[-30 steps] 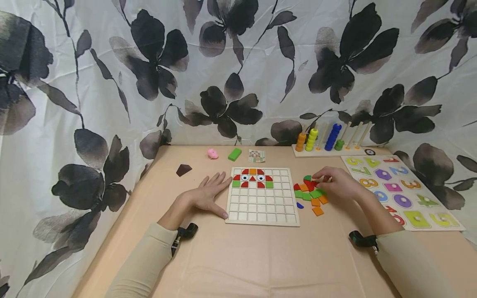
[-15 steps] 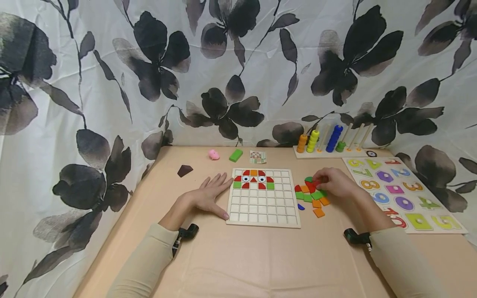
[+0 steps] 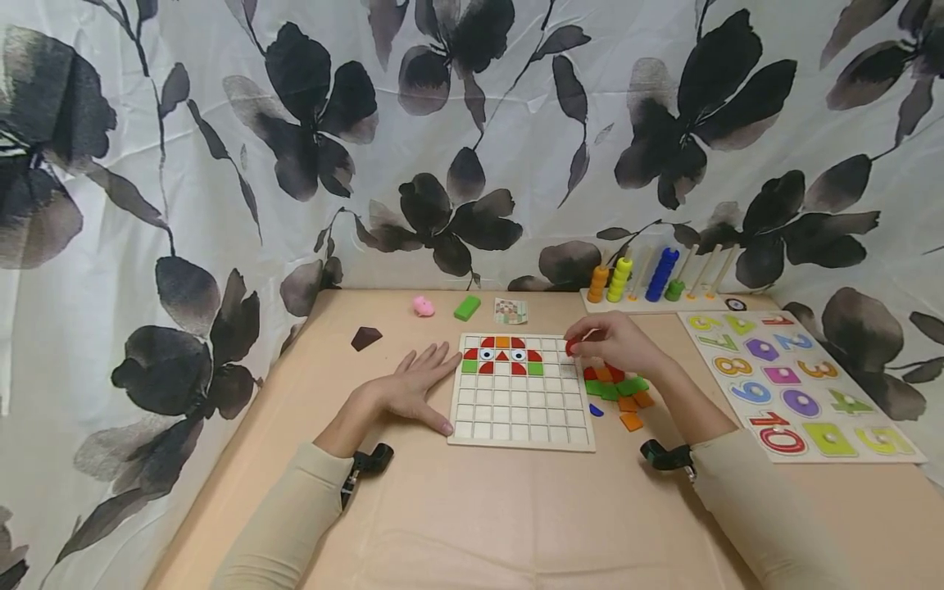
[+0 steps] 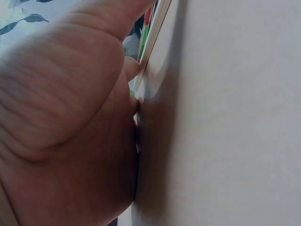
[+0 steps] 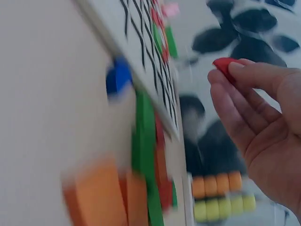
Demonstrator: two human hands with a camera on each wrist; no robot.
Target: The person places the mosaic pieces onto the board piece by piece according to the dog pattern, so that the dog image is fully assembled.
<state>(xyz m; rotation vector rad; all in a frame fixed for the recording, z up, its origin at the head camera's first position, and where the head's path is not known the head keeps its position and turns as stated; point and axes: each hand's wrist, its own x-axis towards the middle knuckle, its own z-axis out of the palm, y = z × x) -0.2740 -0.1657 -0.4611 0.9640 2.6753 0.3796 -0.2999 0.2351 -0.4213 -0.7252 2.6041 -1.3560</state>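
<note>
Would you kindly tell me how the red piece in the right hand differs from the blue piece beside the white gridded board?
The red piece is pinched in the right hand, off the table; the blue piece lies on the table. Fingers partly cover the red piece, while the blue piece is uncovered. Neither sits in the white gridded board's cells.

- Head view: moderate, even, diffuse light; soft shadows on the table (image 3: 472, 508); wide-angle stretch toward the edges.
- Left wrist view: dim; broad, soft-edged shadow along the table.
- Right wrist view: orange tiles (image 5: 101, 193) and blue tile (image 5: 118, 79) blurred; red tile (image 5: 225, 67) sharper; curtain (image 5: 258, 30) out of focus.
</note>
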